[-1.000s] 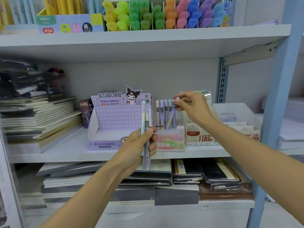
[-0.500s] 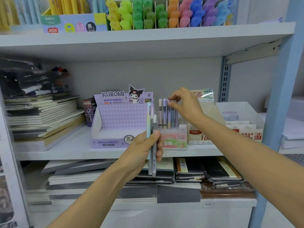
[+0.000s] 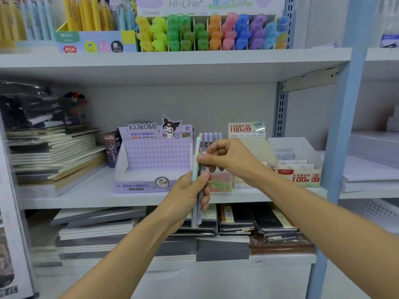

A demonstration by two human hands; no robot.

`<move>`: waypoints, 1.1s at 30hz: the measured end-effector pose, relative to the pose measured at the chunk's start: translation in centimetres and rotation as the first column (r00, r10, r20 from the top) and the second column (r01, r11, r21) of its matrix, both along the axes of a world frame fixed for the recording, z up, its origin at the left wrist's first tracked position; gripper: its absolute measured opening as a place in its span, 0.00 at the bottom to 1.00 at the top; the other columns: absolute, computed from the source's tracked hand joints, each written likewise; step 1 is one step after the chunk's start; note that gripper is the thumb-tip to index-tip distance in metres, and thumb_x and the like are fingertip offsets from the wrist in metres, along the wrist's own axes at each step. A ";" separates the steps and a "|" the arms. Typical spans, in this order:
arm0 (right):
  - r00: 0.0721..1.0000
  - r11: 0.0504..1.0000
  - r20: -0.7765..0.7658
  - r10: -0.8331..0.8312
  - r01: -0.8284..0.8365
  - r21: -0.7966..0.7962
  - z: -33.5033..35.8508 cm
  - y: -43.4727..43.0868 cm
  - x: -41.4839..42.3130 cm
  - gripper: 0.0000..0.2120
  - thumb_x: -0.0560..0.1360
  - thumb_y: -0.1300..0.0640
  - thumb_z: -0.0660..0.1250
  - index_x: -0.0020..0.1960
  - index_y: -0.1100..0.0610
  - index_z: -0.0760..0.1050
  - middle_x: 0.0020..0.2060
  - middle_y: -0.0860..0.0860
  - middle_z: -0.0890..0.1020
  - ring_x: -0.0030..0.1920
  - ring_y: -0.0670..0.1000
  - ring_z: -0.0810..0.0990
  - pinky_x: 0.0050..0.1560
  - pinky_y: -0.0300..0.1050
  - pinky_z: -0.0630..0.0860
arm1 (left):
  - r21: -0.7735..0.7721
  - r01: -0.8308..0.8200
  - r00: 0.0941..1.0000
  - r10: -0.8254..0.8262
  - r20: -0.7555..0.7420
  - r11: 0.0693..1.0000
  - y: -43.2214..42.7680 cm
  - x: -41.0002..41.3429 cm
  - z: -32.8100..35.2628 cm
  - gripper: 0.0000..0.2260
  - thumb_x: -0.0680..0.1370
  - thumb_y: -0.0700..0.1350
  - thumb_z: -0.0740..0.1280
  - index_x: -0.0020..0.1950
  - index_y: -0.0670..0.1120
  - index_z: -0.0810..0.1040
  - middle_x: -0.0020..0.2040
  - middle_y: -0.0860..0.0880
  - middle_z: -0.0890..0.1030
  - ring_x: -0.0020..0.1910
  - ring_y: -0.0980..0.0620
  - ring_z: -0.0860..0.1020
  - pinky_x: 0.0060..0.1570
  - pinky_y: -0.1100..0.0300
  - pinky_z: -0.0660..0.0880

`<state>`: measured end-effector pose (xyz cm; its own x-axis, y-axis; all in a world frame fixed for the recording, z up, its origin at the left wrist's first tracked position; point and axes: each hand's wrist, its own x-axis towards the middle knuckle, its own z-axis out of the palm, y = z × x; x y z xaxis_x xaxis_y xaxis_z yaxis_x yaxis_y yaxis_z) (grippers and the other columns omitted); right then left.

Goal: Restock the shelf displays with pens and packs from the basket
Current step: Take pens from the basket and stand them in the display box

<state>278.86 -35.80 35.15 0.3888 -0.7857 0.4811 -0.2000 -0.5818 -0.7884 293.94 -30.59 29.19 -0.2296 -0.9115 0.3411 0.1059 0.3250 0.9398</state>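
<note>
Right hand returned, pinching held pens.

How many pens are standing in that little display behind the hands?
5 pens stand side by side, tops showing above the right hand, right of the Kuromi box; the hand may hide more.

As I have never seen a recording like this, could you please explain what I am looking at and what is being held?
There is no machine here: these are a person's two bare hands, filmed by one wide-angle camera worn on the head, looking forward and down at a shelf. The left hand grips a small bundle of pens upright; the right hand pinches the top of one. On the shelf stand a purple Kuromi display box, a pen stand behind the hands, and white cartons to the right; notebooks are stacked at the left.
</note>
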 end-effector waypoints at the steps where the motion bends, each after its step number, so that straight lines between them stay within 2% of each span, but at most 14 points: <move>1: 0.999 0.999 0.024 0.021 -0.022 0.029 0.1 0.2 -0.3 0.14 0.69 0.54 0.76 0.48 0.63 0.80 0.34 0.54 0.84 0.33 0.46 0.81 0.33 0.35 0.74 | 0.004 -0.005 1.000 0.005 -0.005 1.000 0.2 -0.1 0.1 0.11 0.82 0.49 0.60 0.50 0.42 0.75 0.33 0.51 0.74 0.28 0.54 0.71 0.31 0.61 0.72; 5: 0.982 0.991 0.168 0.090 -0.105 0.084 0.8 0.9 -1.8 0.09 0.73 0.61 0.71 0.52 0.62 0.81 0.40 0.55 0.85 0.39 0.49 0.84 0.41 0.38 0.79 | 0.024 -0.022 0.999 0.023 -0.043 0.999 1.0 0.0 0.5 0.13 0.83 0.48 0.59 0.51 0.42 0.79 0.35 0.48 0.78 0.30 0.52 0.76 0.31 0.60 0.76; 8: 0.967 0.991 0.240 0.087 -0.108 0.074 1.2 1.4 -2.3 0.09 0.74 0.63 0.70 0.53 0.61 0.81 0.43 0.54 0.86 0.42 0.50 0.85 0.41 0.37 0.80 | 0.048 -0.024 0.999 0.026 -0.044 0.999 1.4 0.1 0.7 0.13 0.83 0.48 0.58 0.52 0.42 0.79 0.34 0.49 0.77 0.28 0.53 0.74 0.28 0.62 0.73; 11: 0.974 0.992 0.213 0.073 -0.092 0.081 1.3 1.9 -2.4 0.09 0.75 0.62 0.70 0.54 0.61 0.81 0.44 0.54 0.86 0.44 0.51 0.85 0.41 0.37 0.80 | 0.040 -0.044 0.999 0.045 -0.024 0.998 1.6 -0.1 0.9 0.13 0.83 0.49 0.58 0.52 0.43 0.77 0.33 0.50 0.75 0.26 0.55 0.71 0.26 0.64 0.69; 15: 0.975 0.995 0.208 0.076 -0.088 0.049 2.0 2.2 -2.9 0.07 0.75 0.62 0.68 0.53 0.58 0.81 0.43 0.52 0.86 0.44 0.50 0.85 0.44 0.39 0.81 | 0.037 -0.078 0.996 0.079 -0.035 0.996 1.9 -0.2 1.1 0.13 0.83 0.48 0.59 0.54 0.41 0.78 0.34 0.48 0.79 0.28 0.53 0.75 0.28 0.62 0.74; 18: 0.942 1.000 0.336 -0.007 0.009 -0.005 4.0 1.7 -3.8 0.08 0.77 0.63 0.66 0.54 0.57 0.79 0.43 0.53 0.86 0.43 0.48 0.85 0.45 0.39 0.81 | 0.063 -0.141 0.985 0.146 -0.088 0.988 1.8 0.4 1.2 0.13 0.83 0.48 0.59 0.56 0.41 0.78 0.35 0.46 0.81 0.29 0.51 0.78 0.32 0.59 0.79; 22: 0.882 0.949 0.433 -0.188 0.277 -0.151 5.6 -0.1 -4.6 0.08 0.78 0.64 0.64 0.55 0.58 0.78 0.46 0.53 0.85 0.45 0.48 0.85 0.42 0.37 0.79 | 0.029 -0.260 0.964 0.261 -0.043 0.965 1.1 1.2 1.0 0.13 0.83 0.51 0.58 0.58 0.47 0.78 0.31 0.48 0.78 0.27 0.52 0.74 0.28 0.61 0.74; 25: 0.896 0.910 0.353 -0.271 0.358 -0.210 4.5 -2.1 -3.9 0.07 0.79 0.63 0.64 0.55 0.58 0.78 0.46 0.54 0.85 0.45 0.47 0.84 0.40 0.32 0.76 | 0.045 -0.241 0.968 0.244 -0.064 0.969 0.4 1.5 0.9 0.13 0.83 0.51 0.58 0.59 0.48 0.78 0.29 0.51 0.72 0.25 0.55 0.67 0.25 0.63 0.67; 28: 0.910 0.883 0.218 -0.353 0.401 -0.243 2.6 -4.2 -3.0 0.08 0.79 0.62 0.63 0.56 0.61 0.78 0.47 0.54 0.84 0.46 0.47 0.83 0.41 0.30 0.76 | 0.067 -0.188 0.979 0.193 -0.073 0.980 -0.2 1.6 0.7 0.12 0.84 0.48 0.58 0.59 0.46 0.78 0.29 0.52 0.72 0.26 0.56 0.67 0.26 0.65 0.66; 33: 0.913 0.867 0.084 -0.399 0.405 -0.289 1.0 -6.3 -2.2 0.09 0.79 0.63 0.64 0.57 0.62 0.79 0.48 0.55 0.84 0.47 0.49 0.83 0.48 0.39 0.80 | 0.082 -0.136 0.988 0.141 -0.056 0.987 -0.9 2.0 0.5 0.11 0.84 0.44 0.58 0.59 0.43 0.79 0.32 0.52 0.76 0.29 0.57 0.72 0.31 0.66 0.71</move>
